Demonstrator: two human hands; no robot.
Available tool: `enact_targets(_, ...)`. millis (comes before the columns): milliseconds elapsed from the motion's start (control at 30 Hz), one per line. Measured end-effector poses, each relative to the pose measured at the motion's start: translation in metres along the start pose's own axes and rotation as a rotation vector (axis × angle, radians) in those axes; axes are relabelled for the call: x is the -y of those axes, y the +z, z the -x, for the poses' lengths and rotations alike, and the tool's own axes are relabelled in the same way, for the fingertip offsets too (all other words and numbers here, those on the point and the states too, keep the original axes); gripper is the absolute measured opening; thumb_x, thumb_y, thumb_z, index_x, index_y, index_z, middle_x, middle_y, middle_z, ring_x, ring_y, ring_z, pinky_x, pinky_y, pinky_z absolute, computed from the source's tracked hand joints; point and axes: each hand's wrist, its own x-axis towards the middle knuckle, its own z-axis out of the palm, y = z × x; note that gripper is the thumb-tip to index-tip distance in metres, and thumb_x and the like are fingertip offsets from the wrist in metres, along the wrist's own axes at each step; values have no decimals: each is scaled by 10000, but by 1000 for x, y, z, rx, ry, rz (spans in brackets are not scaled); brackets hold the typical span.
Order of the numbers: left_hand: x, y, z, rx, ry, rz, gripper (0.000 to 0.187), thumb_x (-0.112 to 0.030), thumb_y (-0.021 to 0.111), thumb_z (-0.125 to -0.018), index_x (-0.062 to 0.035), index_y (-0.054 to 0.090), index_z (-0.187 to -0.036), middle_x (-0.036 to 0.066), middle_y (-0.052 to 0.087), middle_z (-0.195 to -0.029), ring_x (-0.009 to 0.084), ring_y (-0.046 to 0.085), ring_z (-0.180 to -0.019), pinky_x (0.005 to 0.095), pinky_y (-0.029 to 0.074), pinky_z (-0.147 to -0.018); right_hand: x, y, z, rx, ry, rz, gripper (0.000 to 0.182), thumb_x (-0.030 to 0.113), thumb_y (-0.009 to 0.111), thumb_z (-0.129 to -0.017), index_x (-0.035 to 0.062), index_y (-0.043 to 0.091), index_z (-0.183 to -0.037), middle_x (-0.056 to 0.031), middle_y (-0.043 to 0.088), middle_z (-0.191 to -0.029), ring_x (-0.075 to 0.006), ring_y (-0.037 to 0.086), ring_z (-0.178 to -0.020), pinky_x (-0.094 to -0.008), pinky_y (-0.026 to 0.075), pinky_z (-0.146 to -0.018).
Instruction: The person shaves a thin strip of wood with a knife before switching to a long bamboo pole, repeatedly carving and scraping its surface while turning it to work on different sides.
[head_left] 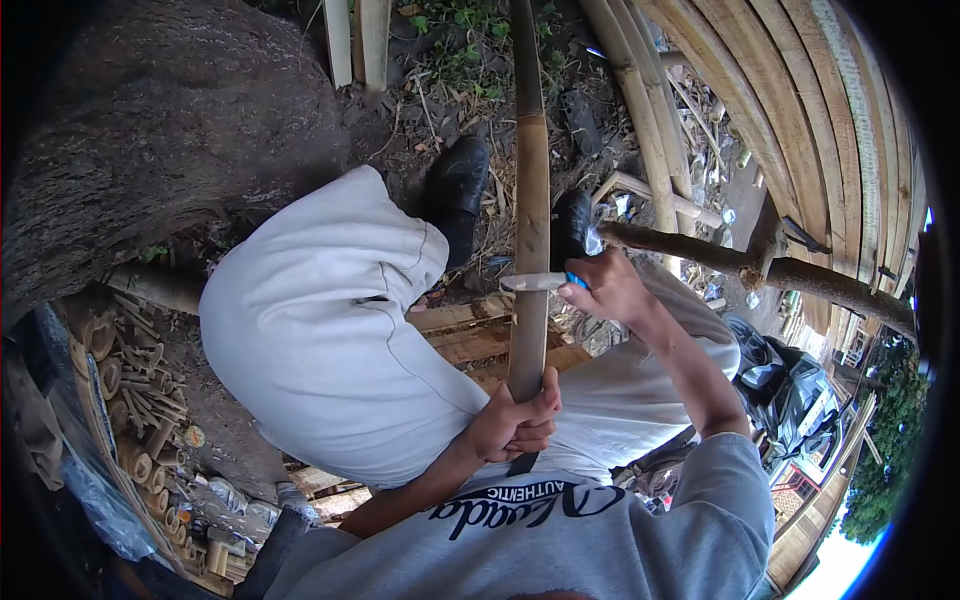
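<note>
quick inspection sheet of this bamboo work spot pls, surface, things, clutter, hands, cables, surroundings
surface: bare ground with dry leaves and weeds; wooden planks under the legs
job's things: long bamboo strip running between the shoes; knife, blue handle, blade laid across the strip
clutter: cut bamboo pieces heaped at one side; black bags
hands: left hand grips the strip's near end; right hand holds the knife
cables: nothing seen
surroundings: tree trunk; curved bamboo slats

We are looking at an outdoor yard in daylight: bare ground [450, 90] strewn with leaves and scraps, a large tree trunk [150, 130], curved bamboo slats [800, 110] stacked along one side, and cut bamboo pieces [140, 400] heaped nearby.
</note>
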Motion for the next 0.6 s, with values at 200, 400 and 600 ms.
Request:
enact_targets(200, 2, 4, -1, -162, -3, -89, 224, -285, 554, -1024, -101, 469, -927, -71, 246, -553, 21, 197, -393, 207, 159, -347, -104, 8, -78, -85, 384, 42, 656, 513, 423, -1025, -64, 594, -766, -261, 532, -623, -465, 554, -630, -493, 466, -592)
enact_targets(400, -2, -2, 4, -27, 26, -8, 243, -293, 559, -1021, -93, 465, -921, -71, 241, -549, 23, 186, -389, 208, 157, -346, -10, 5, -36, -42, 251, -336, 562, 431, 437, -1037, -21, 553, -723, -198, 465, -542, -388, 482, -529, -459, 428, -573)
enact_targets(600, -1, -4, 4, 30, -19, 17, 260, -310, 588, -1003, -102, 462, -911, -72, 235, -551, 20, 186, -386, 195, 155, -345, 5, 17, 3, 10, 111, -273, 503, 466, 531, -974, 37, 564, -711, -148, 486, -534, -377, 540, -524, -457, 432, -527)
